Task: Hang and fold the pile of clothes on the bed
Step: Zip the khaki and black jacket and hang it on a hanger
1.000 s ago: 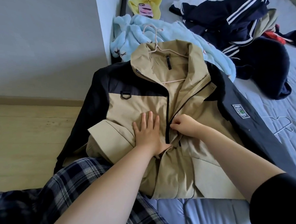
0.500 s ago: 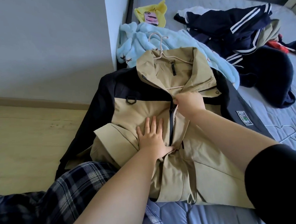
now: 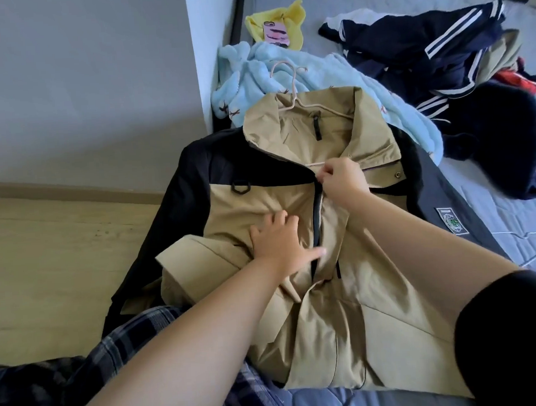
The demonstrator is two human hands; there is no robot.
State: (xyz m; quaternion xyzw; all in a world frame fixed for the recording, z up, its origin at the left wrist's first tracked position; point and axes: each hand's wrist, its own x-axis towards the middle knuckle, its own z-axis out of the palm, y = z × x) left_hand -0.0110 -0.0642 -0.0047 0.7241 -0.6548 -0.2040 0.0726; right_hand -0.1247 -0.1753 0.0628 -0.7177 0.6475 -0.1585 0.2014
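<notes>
**Hands on the front of the beige jacket**

The left hand (image 3: pixel 278 242) lies flat on the left front panel of the jacket (image 3: pixel 360 322). Its fingers are straight and a little spread, and they press the cloth down just beside the zip (image 3: pixel 316 219). The right hand (image 3: pixel 341 180) is higher, at the upper end of the zip under the collar. Its fingers are curled together and pinch the jacket there. The zip pull itself is hidden by the fingers, so I cannot tell if it is between them.

The jacket is beige with black shoulders and sleeves. It lies face up on the near part of the bed (image 3: pixel 379 405), with the collar pointing away from the person. Its left sleeve hangs over the bed edge toward the wooden floor (image 3: pixel 46 261). The right sleeve has a small badge (image 3: pixel 451 221). A pale pink hanger (image 3: pixel 293 86) is inside the jacket, and its hook comes out above the collar and rests on a light blue fleece garment (image 3: pixel 284 62).

Behind the fleece lies a yellow cloth (image 3: pixel 294 18) with a phone (image 3: pixel 275 33) on it. A navy jacket with white stripes (image 3: pixel 423 48) and a dark navy garment (image 3: pixel 499 138) lie farther to the right. A white hanger (image 3: pixel 533 244) lies on the bed just beside the right sleeve. Plaid trousers (image 3: pixel 128 349) show at the lower left.
</notes>
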